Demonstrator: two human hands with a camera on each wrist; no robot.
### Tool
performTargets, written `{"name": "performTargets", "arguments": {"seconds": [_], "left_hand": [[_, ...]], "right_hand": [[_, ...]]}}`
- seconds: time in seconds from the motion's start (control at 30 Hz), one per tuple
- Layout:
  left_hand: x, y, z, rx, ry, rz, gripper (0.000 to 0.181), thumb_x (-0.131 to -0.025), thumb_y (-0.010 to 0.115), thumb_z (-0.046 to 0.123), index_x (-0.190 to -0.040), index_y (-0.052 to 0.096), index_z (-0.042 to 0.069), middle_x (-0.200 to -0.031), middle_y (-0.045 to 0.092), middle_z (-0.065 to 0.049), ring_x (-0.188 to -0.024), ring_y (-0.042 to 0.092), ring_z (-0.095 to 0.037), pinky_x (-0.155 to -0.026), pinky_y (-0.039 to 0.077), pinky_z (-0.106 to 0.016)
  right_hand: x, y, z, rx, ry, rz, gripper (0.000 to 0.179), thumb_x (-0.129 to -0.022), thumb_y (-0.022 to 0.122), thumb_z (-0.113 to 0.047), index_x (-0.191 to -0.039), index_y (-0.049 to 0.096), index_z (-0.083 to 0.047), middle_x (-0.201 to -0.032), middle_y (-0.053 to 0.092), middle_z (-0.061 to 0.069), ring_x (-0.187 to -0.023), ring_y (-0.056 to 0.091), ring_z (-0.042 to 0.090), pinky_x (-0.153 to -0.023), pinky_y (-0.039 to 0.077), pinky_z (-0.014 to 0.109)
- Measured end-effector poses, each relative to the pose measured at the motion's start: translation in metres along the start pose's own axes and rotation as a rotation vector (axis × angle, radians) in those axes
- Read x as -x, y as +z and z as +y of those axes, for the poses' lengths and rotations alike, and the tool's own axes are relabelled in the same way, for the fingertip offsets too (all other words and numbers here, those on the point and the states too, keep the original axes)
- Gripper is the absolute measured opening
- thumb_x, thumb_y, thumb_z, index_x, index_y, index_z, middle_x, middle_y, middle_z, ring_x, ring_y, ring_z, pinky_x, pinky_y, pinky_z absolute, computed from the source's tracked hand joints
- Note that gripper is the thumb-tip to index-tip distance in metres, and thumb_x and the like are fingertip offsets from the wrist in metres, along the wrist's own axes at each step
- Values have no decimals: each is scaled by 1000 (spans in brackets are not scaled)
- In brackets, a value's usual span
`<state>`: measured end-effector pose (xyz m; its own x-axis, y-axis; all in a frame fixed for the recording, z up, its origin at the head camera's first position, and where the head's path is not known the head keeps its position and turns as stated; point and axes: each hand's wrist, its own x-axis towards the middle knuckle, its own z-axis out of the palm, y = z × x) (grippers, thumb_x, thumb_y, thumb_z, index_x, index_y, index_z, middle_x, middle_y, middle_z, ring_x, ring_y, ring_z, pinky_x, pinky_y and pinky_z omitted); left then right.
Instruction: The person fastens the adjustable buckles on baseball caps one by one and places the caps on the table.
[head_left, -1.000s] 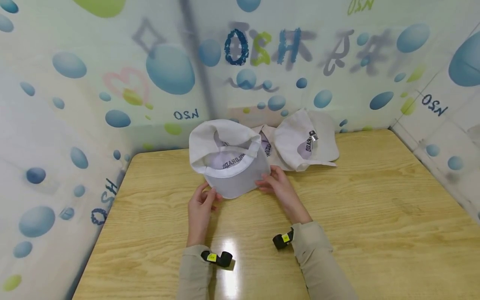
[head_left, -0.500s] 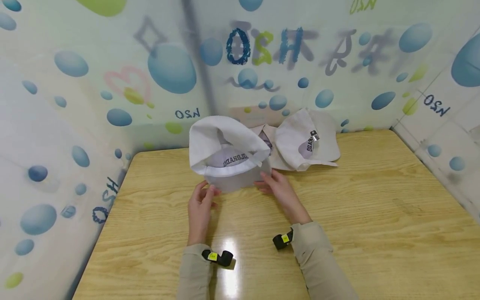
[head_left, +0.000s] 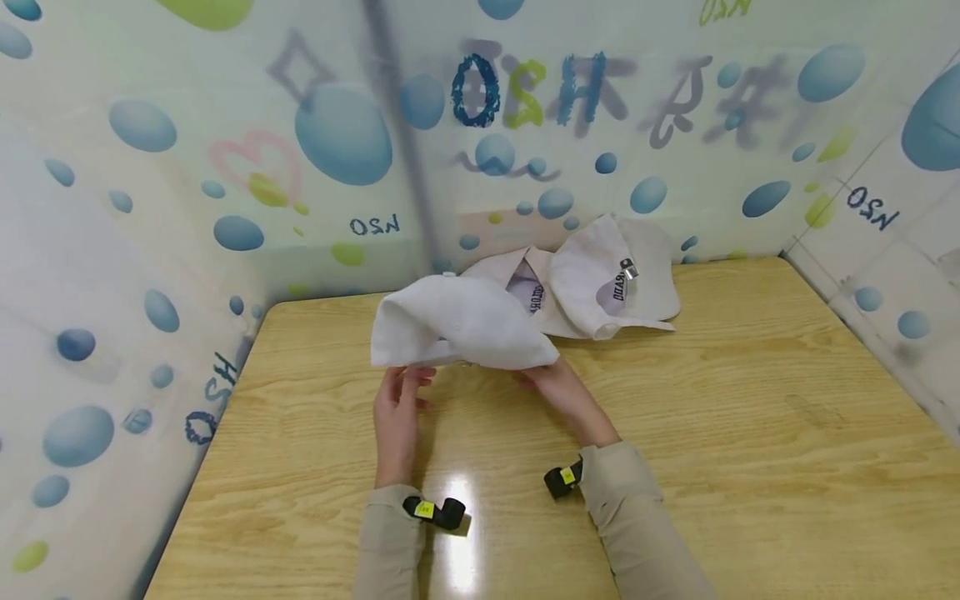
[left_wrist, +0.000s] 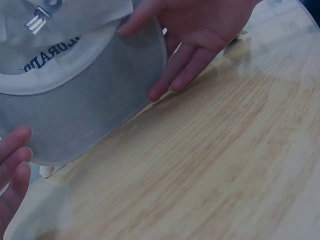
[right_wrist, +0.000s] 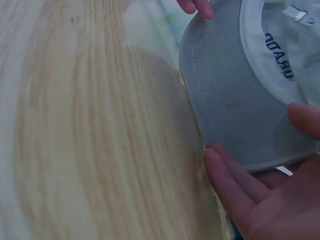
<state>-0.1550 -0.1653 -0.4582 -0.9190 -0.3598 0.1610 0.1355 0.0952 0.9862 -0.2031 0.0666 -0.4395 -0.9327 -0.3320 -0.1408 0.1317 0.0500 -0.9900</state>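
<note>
A white baseball cap [head_left: 472, 321] tilts above the table, its crown toward the head camera and its brim hidden there. Both wrist views show the grey underside of the brim [right_wrist: 230, 95], dark lettering inside the crown and a metal strap buckle [left_wrist: 37, 22]. My right hand [head_left: 562, 392] grips one side of the brim; in the right wrist view its thumb [right_wrist: 305, 120] lies on the underside and fingers come round the edge. At the opposite corner, my left hand [head_left: 397, 417] holds the brim lightly with its fingertips [left_wrist: 20, 136].
Two more pale caps lie at the back: a folded pinkish one [head_left: 495, 267] and a white one [head_left: 585, 275] with a metal buckle, overlapping it. They sit close to the patterned wall [head_left: 525, 179] behind the wooden table [head_left: 750, 433]. Another patterned wall stands at left.
The cap has tipped over toward me: its inside and brim showed in the head view before, and now the outside of the crown faces up. Both hands have stayed nearly in place.
</note>
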Motion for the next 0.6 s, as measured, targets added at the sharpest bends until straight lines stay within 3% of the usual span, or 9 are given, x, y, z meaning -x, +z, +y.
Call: {"name": "performTargets", "arguments": {"seconds": [0.13, 0.3, 0.47, 0.6], "left_hand": [[0, 1, 1, 12, -31, 15, 36, -87, 51, 46, -111, 54, 19, -101, 62, -5, -93, 54, -18, -69, 47, -43], [1, 1, 3, 32, -101, 44, 29, -89, 53, 32, -111, 51, 13, -102, 57, -6, -91, 54, -23, -74, 47, -39], [3, -1, 5, 47, -152, 58, 24, -89, 48, 17, -110, 49, 7, -103, 55, -5, -83, 55, -34, -76, 46, -38], [3, -3, 6, 51, -181, 57, 23, -87, 45, 12, -109, 50, 7, -102, 55, -5, -80, 55, -37, -79, 44, -36]], "right_hand": [[2, -4, 1, 88, -15, 8, 40, -90, 51, -34, -123, 46, -11, -114, 49, 6, -104, 46, 23, -93, 36, 39], [-1, -10, 3, 186, -125, -30, 29, -91, 51, -24, -116, 53, -9, -109, 54, 6, -99, 47, 19, -91, 35, 37], [-5, -13, 4, 199, -110, -34, 24, -93, 47, -27, -108, 56, -12, -107, 54, 1, -97, 47, 16, -89, 36, 34], [-8, -16, 3, 253, -86, 35, 17, -92, 48, -21, -95, 59, -8, -92, 56, 2, -85, 49, 16, -79, 40, 30]]}}
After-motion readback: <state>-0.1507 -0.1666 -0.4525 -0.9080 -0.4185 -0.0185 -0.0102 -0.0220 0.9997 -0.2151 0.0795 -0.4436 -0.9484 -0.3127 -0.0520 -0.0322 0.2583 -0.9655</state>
